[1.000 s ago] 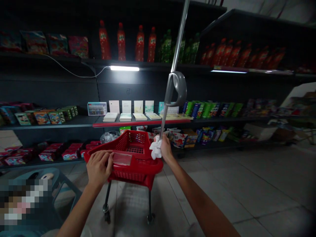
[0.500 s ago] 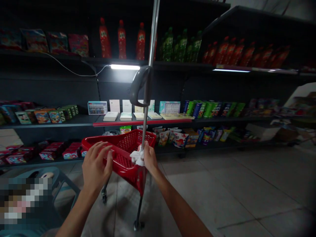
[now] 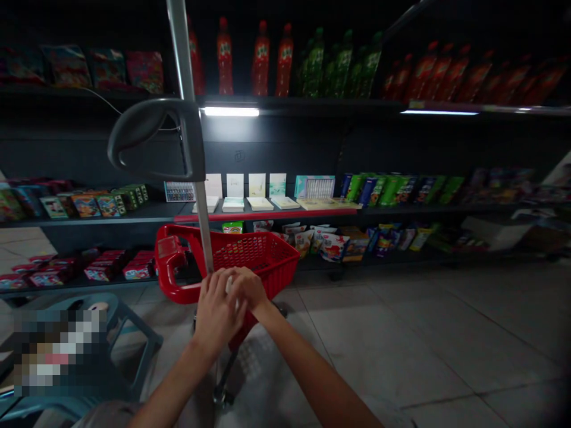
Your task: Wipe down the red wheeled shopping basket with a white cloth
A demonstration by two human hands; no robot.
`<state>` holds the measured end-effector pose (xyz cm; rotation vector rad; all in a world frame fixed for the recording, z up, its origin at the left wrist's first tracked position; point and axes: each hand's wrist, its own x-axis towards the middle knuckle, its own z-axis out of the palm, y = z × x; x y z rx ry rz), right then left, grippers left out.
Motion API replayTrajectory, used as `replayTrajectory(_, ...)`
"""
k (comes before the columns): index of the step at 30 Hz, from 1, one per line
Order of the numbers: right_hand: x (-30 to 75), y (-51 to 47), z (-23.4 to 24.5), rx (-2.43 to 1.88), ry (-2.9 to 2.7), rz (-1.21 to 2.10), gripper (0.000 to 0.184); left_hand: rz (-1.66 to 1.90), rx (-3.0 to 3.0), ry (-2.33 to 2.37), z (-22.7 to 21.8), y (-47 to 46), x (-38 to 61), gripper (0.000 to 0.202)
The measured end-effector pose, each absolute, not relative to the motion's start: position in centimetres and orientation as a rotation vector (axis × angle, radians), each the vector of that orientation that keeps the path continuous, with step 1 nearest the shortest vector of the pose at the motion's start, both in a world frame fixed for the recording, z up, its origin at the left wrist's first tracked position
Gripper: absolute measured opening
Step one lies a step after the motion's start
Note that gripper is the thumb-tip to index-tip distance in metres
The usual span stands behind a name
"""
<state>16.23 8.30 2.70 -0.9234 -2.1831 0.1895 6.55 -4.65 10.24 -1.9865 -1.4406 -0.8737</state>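
A shiny metal pole (image 3: 182, 59) with a grey loop handle (image 3: 194, 142) is leaning left before a red cart (image 3: 272, 255). At its lower end the left hand (image 3: 219, 306) and right hand (image 3: 250, 290) are meeting, fingers curling closely; whether they are clamping it cannot be told. Grey tiles (image 3: 357, 327) are covering the floor; dark shelves (image 3: 276, 142) are standing beyond.

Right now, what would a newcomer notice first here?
Probably the red cart near the middle, before dark shelves. Then the pole with its grey handle, left of centre, above the touching left hand and right hand. A lamp glows below red bottles.
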Motion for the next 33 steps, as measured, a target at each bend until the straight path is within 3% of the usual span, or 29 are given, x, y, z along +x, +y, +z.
replayTrajectory(4,17.9,10.1,1.2,-1.005,-2.144,0.116,0.043,-0.639,-1.830,-1.655,8.7,-3.0,4.9,0.041)
replayTrajectory(8,21.0,12.1,-0.5,-1.040,-2.141,0.028,0.042,-0.474,-1.832,-1.708,6.7,-1.5,2.9,0.039)
replayTrajectory(19,30.0,15.7,-5.0,-1.102,-1.975,0.053,0.049,-0.601,-1.935,-1.728,5.6,2.0,-0.3,0.035)
replayTrajectory(23,29.2,14.1,-6.4,-1.116,-2.021,0.003,0.086,-0.605,-1.944,-1.730,5.4,3.0,-0.3,0.033)
replayTrajectory(24,28.9,13.9,-6.5,-1.137,-1.990,0.006,0.085,-0.590,-1.936,-1.732,5.3,3.2,-0.3,0.032)
replayTrajectory(28,28.8,14.9,-6.1,-1.150,-1.802,0.072,0.047,-0.545,-1.920,-1.729,5.4,3.9,0.0,0.032)
replayTrajectory(33,31.6,17.0,-5.9,-1.197,-1.471,0.081,0.037,-0.562,-1.926,-1.705,5.4,4.4,0.2,0.032)
